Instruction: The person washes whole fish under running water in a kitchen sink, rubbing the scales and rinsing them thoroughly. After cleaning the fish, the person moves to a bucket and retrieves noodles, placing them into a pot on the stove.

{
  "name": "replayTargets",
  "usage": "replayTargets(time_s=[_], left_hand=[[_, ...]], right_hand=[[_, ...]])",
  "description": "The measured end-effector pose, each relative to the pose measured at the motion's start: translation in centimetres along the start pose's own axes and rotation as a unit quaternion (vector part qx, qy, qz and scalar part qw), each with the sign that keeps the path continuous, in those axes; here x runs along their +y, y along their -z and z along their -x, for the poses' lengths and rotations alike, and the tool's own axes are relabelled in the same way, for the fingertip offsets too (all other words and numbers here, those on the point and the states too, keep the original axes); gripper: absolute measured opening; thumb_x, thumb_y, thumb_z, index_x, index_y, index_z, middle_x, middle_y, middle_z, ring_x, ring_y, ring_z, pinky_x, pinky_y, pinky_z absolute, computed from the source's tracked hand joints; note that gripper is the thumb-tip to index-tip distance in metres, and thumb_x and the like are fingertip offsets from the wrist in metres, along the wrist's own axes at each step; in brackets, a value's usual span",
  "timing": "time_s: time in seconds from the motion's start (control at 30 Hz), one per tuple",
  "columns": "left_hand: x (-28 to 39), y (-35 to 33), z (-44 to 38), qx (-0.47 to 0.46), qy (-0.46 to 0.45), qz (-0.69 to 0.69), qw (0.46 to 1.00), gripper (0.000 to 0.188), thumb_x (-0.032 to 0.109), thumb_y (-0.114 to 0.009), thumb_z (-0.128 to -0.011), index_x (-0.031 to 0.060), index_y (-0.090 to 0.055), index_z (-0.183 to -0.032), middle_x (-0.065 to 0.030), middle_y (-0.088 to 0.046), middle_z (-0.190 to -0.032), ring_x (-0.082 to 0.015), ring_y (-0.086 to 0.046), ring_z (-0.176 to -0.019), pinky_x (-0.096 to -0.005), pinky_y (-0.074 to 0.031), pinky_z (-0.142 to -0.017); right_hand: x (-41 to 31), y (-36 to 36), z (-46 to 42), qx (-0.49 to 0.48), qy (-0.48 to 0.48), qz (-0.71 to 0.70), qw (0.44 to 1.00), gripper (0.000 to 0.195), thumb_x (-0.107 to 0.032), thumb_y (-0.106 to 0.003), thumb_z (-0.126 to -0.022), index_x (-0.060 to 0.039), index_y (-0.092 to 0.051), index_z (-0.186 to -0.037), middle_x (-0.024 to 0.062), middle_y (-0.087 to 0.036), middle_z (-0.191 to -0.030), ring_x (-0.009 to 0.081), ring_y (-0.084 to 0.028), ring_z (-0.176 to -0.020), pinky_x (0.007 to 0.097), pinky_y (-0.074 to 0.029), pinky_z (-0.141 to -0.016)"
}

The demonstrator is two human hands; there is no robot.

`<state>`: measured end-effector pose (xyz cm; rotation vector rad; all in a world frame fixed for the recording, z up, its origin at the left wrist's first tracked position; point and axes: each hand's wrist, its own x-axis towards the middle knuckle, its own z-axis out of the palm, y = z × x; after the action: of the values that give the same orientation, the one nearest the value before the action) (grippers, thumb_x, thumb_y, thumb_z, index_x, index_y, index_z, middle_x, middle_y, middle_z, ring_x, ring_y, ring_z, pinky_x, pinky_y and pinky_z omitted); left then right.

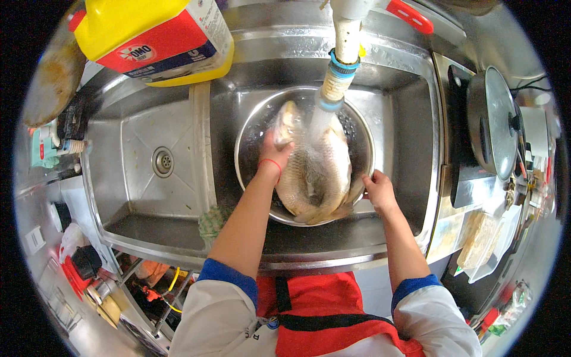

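A large scaled fish (296, 178), split open and spread in two halves, lies in a round metal basin (237, 154) in the right sink bowl. Water runs onto it from a tap (337, 82) with a blue-ringed end. My left hand (275, 154), with a red cord at the wrist, holds the fish near its head on the left side; some fingers are hidden. Near the basin's lower right rim, my right hand (379, 189) has its fingers closed at the rim beside the tail; what exactly they pinch is hard to tell.
A yellow OMO detergent jug (156, 53) stands at the back left. The left sink bowl (151, 116) has a drain. A green checked cloth (214, 222) hangs over the divider. At right are a lidded pan (499, 125) on a black cooker (461, 178) and a plastic tray (502, 250).
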<state>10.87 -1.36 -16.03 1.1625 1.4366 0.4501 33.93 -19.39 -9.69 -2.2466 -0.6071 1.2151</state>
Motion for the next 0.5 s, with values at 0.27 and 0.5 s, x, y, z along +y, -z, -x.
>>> replayTargets(time_s=[0.27, 0.5], left_hand=[[3.5, -2.7, -0.4, -0.082, 0.031, -0.152, 0.984, 0.077, 0.047, -0.071, -0.068, 0.0009, -0.043, -0.123, -0.0200, -0.051, -0.120, -0.0302, -0.050, -0.111, -0.0353, -0.040, -0.092], [6.7, -2.9, -1.0, -0.196, 0.012, -0.039, 0.980, 0.054, 0.019, -0.070, -0.076, 0.0000, -0.046, -0.119, -0.0115, -0.057, -0.113, -0.0174, -0.053, -0.102, -0.0288, -0.042, -0.086]], right_hand=[[-1.6, 1.6, 4.6, 0.011, -0.055, -0.089, 0.994, 0.022, -0.017, -0.059, -0.085, 0.0052, -0.058, -0.088, 0.0096, -0.061, -0.076, 0.0139, -0.060, -0.064, 0.0286, -0.053, -0.052], [-1.5, 2.5, 5.4, 0.035, -0.005, -0.068, 0.997, 0.028, -0.022, -0.060, -0.083, 0.0049, -0.056, -0.077, 0.0117, -0.060, -0.065, 0.0152, -0.059, -0.053, 0.0289, -0.049, -0.049]])
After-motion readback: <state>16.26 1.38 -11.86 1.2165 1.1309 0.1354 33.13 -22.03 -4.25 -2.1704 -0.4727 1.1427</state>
